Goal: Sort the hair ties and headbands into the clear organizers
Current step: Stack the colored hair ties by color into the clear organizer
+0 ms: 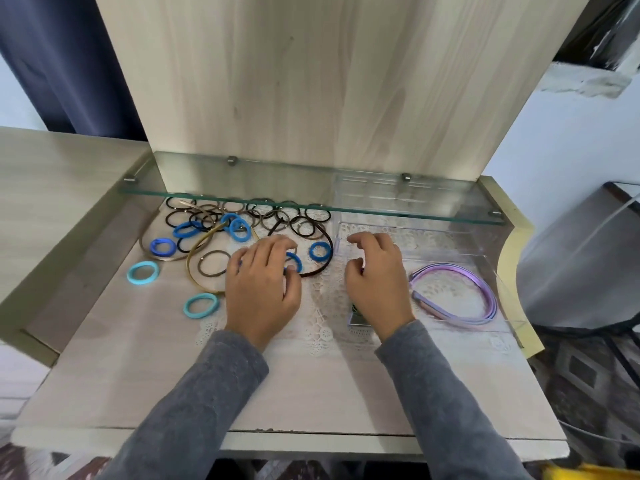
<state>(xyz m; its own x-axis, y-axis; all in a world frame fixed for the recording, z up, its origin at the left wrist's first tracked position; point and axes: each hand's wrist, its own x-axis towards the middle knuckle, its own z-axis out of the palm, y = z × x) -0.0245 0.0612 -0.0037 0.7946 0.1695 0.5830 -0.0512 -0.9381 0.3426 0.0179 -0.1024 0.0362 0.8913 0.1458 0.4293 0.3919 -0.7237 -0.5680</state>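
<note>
The left hand (263,282) is laid, fingers spread, over a blue hair tie (295,260); whether the tie is pinched cannot be told. The right hand (377,275) is held loosely curled, with nothing gripped, at the 9 o'clock wall of the clear organizer (450,237), where purple headbands (460,296) lie. A pick of 1 tie is judged in hand. A lift clear of the dark headband (330,244) arcing around it is called for, then a carry toward 3 o'clock. Headroom at 12 o'clock is limited by the glass shelf (311,206).
</note>
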